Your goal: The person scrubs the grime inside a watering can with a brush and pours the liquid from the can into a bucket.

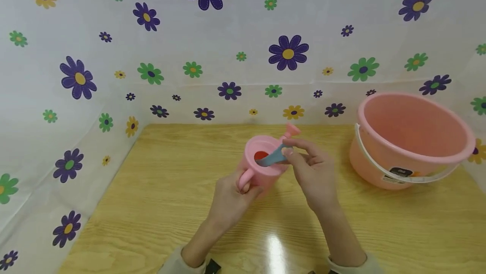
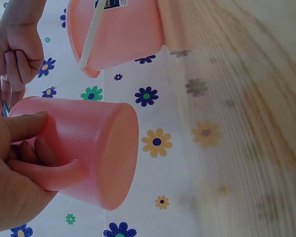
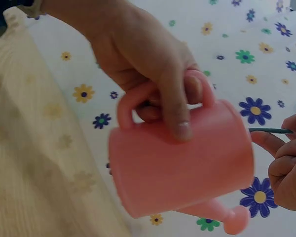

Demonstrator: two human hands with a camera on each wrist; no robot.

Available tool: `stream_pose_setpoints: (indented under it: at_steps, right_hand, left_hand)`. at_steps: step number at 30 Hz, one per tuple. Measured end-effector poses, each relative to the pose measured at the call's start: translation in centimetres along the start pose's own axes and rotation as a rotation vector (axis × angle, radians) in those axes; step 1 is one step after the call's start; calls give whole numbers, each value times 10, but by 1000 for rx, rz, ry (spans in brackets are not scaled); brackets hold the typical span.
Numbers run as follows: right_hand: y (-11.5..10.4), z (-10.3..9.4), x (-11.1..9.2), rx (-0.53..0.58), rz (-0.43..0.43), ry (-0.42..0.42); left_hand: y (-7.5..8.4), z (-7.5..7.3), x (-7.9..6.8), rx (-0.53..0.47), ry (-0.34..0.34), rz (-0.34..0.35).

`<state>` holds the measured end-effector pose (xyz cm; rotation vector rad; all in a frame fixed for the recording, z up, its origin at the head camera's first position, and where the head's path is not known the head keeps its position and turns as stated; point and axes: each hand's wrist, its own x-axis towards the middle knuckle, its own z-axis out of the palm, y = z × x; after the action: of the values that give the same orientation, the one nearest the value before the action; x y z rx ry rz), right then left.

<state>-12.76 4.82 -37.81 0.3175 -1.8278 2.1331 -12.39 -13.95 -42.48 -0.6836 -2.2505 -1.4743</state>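
**Left hand (image 1: 230, 198) holding pink watering can (image 1: 265, 180) while right hand (image 1: 315, 172) is pinching blue tool (image 1: 275, 157)**

The left hand is curling its fingers through the loop of the can's handle (image 1: 247, 178), with the thumb pressing along the can's wall. Its forearm is reaching up from the lower edge of the head view and slanting inward. The right hand is bending at the wrist and angling in from the other side, its thumb and index finger closing on the upper end of the blue tool; the other fingers are curling in behind them. The tool is tilting, with its lower end sitting inside the round opening in the can's top, where something red (image 1: 260, 155) is showing.

The can is hanging in the left hand just above the table (image 1: 182, 172), its base coming into sight in the left wrist view. Its spout head (image 1: 291, 129) is pointing away from the person, just beyond the right hand's fingertips.

Farther out, a large pink bucket (image 1: 387, 158) is standing on the table to the right, well apart from the can, its white handle (image 1: 440, 178) hanging down the near side. Behind, a white flowered sheet (image 1: 243, 20) is covering the wall.
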Motion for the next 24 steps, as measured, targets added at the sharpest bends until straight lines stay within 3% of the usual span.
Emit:
stream_pose_setpoints:
  at_steps: [4,6,12,16,24]
  right_hand:
    - [3,6,-3,-79,58,-45]
    - [2,4,-2,-63,71,-42]
    - [-5,-13,3,122,-20,29]
    - [-5,-16,5,180,-56,9]
    - [1,0,1,-49,25,-65]
  left_hand:
    - [-1,0,0,20,6,2]
    - [-1,0,0,16,3,-2]
    - [-2,2,1,3,0,-9]
    - [-2,4,0,-3,-9,-13]
    - [1,4,-1,27,-32,-19]
